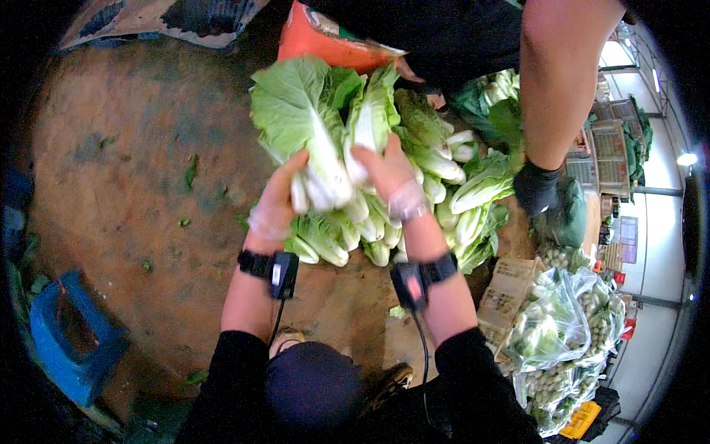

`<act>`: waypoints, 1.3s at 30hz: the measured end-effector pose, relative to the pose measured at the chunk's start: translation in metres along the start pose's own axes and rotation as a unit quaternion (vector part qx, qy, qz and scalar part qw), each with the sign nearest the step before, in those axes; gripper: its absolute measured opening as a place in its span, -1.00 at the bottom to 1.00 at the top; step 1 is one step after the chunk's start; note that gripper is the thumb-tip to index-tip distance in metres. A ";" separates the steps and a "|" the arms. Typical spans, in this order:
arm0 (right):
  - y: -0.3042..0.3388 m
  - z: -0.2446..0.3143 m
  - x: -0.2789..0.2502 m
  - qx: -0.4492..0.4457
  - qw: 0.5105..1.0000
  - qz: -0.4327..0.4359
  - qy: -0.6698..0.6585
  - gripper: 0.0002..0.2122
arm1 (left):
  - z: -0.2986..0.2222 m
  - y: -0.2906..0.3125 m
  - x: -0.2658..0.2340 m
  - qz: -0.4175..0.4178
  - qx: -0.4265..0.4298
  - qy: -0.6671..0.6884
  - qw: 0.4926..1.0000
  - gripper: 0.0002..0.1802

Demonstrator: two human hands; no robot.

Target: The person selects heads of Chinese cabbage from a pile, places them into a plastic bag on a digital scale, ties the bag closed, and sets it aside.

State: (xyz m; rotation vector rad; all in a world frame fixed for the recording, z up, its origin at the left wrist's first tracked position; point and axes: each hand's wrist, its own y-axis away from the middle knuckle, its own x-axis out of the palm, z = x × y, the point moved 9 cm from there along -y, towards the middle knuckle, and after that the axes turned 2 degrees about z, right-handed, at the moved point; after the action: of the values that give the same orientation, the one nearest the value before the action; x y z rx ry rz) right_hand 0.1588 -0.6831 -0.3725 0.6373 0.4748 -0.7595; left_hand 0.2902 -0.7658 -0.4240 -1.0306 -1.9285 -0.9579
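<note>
My left hand grips a leafy Chinese cabbage by its pale base, its broad green leaves spread away from me. In my right hand, fingers closed round the white stem, is a second, narrower Chinese cabbage. The two heads are side by side and touch near their bases, slightly blurred. Clear thin cuffs show at both wrists. Beneath and beyond my hands lies a pile of Chinese cabbages on the brown floor, many with white butts toward me. My hands hide part of it.
An orange-red bag stands past the pile, a co-worker's hand beside it. That person's bare leg comes down at right. A blue plastic stool is at left; a crate and bagged vegetables are at lower right.
</note>
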 end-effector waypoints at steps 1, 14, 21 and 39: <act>0.034 0.015 -0.001 0.010 0.997 0.017 0.068 -0.24 | 0.008 0.012 -0.011 -0.012 -0.019 0.010 1.000 -0.55; 0.052 -0.071 -0.029 -0.036 0.946 -0.305 -0.105 -0.15 | 0.063 -0.002 -0.051 0.013 0.042 -0.094 0.995 -0.55; 0.113 -0.036 0.024 0.028 0.980 0.071 -0.182 -0.01 | 0.040 0.036 -0.093 -0.081 -0.038 -0.135 0.987 -0.52; 0.346 -0.016 -0.188 -0.085 0.802 -0.172 -0.566 0.12 | 0.015 0.178 0.214 -0.037 -0.250 -0.492 0.833 -0.54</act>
State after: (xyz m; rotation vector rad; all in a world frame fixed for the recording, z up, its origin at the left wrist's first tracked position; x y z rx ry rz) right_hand 0.2967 -0.3902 -0.1481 -0.1570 -0.4746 -1.2731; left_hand 0.3555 -0.6116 -0.2018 -2.0678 -2.5888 -1.1174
